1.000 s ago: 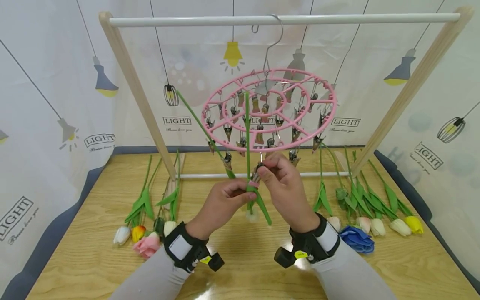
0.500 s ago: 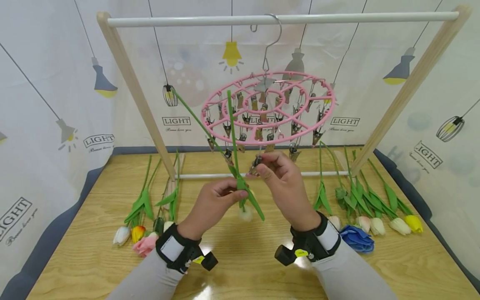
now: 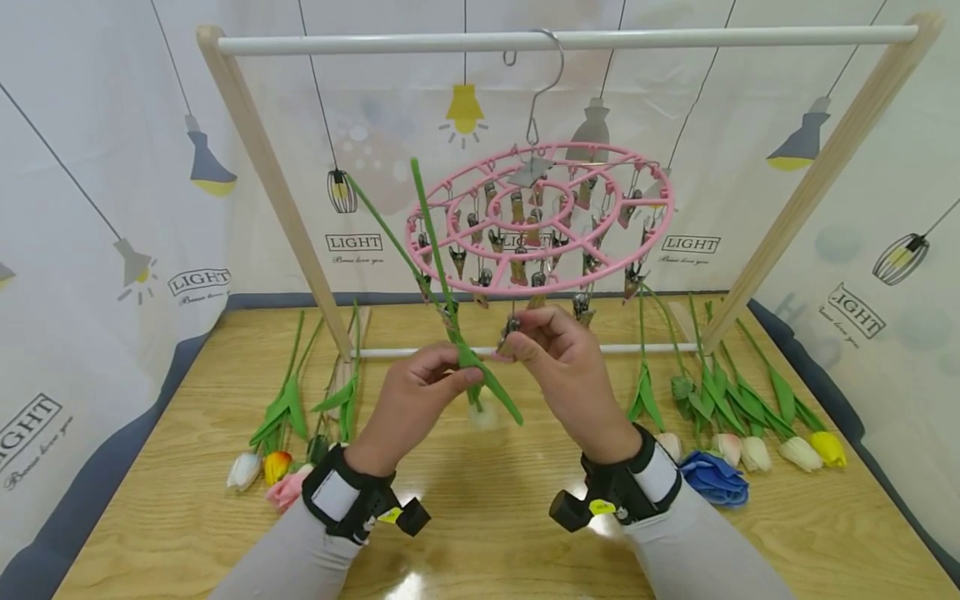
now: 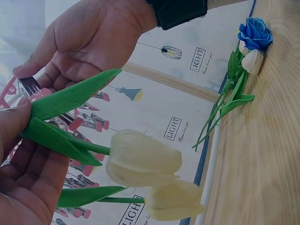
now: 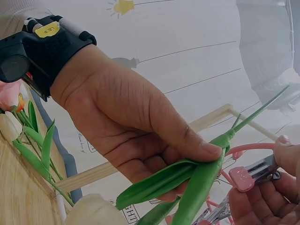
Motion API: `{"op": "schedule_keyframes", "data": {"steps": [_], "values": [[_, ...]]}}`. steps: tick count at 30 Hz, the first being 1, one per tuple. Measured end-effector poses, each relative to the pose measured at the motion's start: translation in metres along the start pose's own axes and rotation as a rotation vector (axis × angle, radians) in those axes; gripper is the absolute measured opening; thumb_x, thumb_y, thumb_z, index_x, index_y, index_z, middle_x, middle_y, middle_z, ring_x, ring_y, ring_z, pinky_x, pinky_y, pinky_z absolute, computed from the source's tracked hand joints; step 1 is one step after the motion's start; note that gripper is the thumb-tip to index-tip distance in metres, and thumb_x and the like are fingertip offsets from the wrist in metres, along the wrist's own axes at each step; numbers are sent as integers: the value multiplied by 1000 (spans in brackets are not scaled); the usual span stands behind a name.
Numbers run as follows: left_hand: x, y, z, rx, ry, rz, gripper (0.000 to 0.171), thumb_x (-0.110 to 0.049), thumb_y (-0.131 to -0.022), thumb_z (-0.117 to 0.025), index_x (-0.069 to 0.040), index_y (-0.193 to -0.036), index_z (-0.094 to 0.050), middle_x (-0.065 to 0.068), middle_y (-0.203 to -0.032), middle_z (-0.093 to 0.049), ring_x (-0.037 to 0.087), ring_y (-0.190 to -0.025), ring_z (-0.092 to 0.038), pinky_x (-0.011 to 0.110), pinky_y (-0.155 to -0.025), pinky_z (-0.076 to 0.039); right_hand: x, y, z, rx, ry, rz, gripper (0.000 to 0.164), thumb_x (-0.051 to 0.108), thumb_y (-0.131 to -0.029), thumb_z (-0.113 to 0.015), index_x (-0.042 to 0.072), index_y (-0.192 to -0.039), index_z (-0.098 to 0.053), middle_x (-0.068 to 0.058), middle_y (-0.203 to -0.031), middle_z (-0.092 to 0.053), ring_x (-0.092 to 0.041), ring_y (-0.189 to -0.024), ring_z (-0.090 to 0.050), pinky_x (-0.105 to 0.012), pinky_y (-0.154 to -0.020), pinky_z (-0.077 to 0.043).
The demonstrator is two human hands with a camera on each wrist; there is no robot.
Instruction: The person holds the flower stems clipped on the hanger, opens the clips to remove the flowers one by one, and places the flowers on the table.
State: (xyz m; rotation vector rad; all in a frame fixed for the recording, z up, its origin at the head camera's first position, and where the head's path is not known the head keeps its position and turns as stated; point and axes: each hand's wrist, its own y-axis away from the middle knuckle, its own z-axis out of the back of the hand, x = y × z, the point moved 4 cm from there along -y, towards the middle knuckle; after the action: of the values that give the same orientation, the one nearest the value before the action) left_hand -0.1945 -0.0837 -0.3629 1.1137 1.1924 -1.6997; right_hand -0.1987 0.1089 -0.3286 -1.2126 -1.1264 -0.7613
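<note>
My left hand point(image 3: 408, 404) pinches a white tulip point(image 4: 143, 157) by its stem and leaves, blossom down and stem slanting up to the left. The right hand point(image 3: 566, 379) holds a metal clip point(image 5: 255, 172) with pink tips between thumb and fingers. That clip hangs from a pink round clip hanger point(image 3: 517, 292), and a gap separates it from the stem. Behind the held flower, a second white tulip point(image 4: 173, 200) hangs head down at the hanger's left side. In the head view the left hand and leaves mostly hide its lower part.
The hanger hooks over a white rod point(image 3: 375, 42) on a wooden frame point(image 3: 273, 183). More artificial flowers lie on the table in two groups: a left one with an orange tulip point(image 3: 277, 468), a right one with a blue rose point(image 3: 712, 479). Several other clips dangle around the hanger.
My left hand has drawn the tulip leftward, away from the clip that was against its stem a second ago. The stem now tilts left. The right hand stays nearly in place.
</note>
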Motion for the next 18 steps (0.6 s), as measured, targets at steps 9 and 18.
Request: {"op": "schedule_keyframes", "data": {"steps": [9, 18], "values": [[-8, -2, 21, -63, -12, -70, 14, -14, -100, -70, -6, -111, -75, -5, -101, -72, 14, -88, -70, 28, -75, -56, -2, 0, 1, 16, -2, 10, 31, 17, -105, -63, -5, -126, -57, 4, -109, -66, -10, -98, -66, -26, -92, -58], [-11, 2, 57, -171, -62, 12, 18, -18, -99, -73, -4, -110, -74, -7, -102, -72, 12, -95, -71, 26, -84, -59, -2, 0, -1, 27, -23, -8, 26, 13, -104, -64, -3, -124, -58, -6, -114, -66, -10, -98, -67, -24, -90, -59]]}}
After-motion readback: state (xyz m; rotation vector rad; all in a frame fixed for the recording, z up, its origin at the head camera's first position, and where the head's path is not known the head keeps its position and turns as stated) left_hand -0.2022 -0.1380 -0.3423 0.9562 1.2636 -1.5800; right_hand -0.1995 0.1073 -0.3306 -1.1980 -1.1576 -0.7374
